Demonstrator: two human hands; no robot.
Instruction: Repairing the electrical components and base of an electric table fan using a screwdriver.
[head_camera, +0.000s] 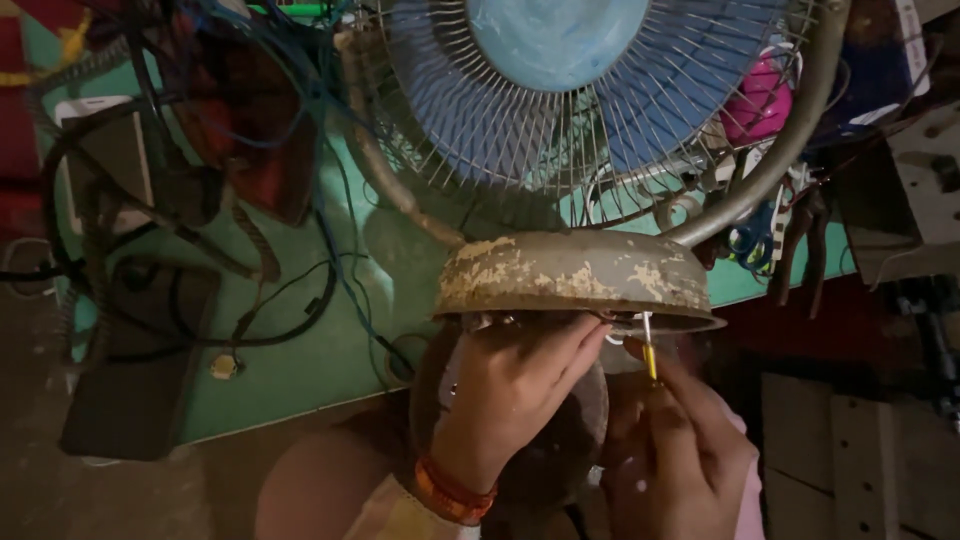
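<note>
A table fan with blue blades (560, 60) behind a wire grille leans over a worn, rusty round base (575, 275) with flaking paint. My left hand (515, 385), with an orange band at the wrist, reaches up under the base rim, fingers closed around the rim's underside. My right hand (680, 460) holds a thin screwdriver (649, 350) with a yellow shaft, its tip pointing up into the underside of the base next to a white wire. What the tip touches is hidden in shadow.
A green table top (300, 370) carries tangled black and blue cables (250, 200), a dark flat box (135, 360) at the left, a pink object (757, 100) and scissors (745, 245) behind the fan at the right. Grey boards (860, 450) lie at lower right.
</note>
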